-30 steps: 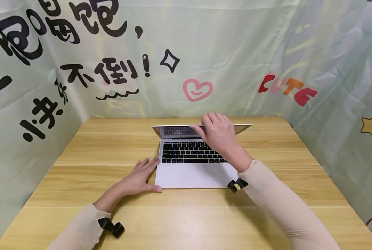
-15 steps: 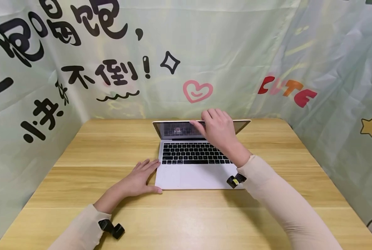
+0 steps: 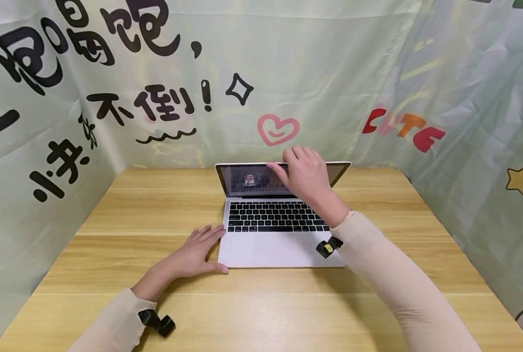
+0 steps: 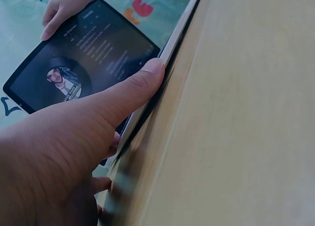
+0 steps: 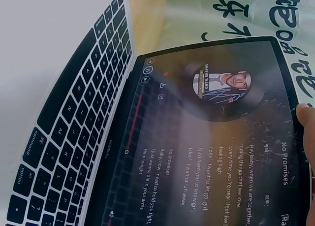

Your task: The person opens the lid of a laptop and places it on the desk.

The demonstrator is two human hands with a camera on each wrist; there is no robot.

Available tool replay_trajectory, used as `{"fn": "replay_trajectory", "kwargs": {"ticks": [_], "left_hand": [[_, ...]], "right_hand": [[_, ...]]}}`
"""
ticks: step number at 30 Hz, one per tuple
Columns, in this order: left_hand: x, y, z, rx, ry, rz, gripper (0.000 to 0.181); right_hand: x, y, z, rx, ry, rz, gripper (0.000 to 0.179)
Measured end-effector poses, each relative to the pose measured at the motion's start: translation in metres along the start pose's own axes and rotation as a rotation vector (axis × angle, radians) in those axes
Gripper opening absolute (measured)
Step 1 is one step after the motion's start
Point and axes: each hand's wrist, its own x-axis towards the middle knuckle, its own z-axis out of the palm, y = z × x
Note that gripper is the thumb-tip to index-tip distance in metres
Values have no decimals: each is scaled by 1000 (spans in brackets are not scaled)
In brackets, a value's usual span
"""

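A silver laptop (image 3: 239, 248) stands on the wooden table with its lid raised and the screen (image 5: 197, 137) lit, showing song lyrics and a round picture. My right hand (image 3: 307, 173) pinches the lid's top edge, thumb on the screen side and fingers over the back. It covers part of the screen and keyboard (image 3: 266, 215) in the head view. At the base's left side, my left hand (image 3: 195, 252) rests with fingers spread along the edge. Its thumb (image 4: 142, 80) touches the front corner.
The wooden table (image 3: 261, 313) runs up to a pale green printed cloth (image 3: 332, 73) behind and at both sides. A black wrist camera (image 3: 156, 321) is strapped to the left sleeve, another camera (image 3: 329, 247) to the right.
The right hand has lifted the lid further up and back, so more of the screen shows. The left hand stays at the base's left corner.
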Motion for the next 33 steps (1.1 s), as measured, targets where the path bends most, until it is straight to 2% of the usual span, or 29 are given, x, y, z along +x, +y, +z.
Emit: {"fn": "replay_trajectory", "kwargs": {"ticks": [18, 33], "left_hand": [[0, 0, 0, -12, -8, -8, 108], [0, 0, 0, -35, -8, -14, 108]], "right_hand": [[13, 9, 7, -7, -36, 36, 46], [27, 18, 12, -17, -135, 60, 45]]}}
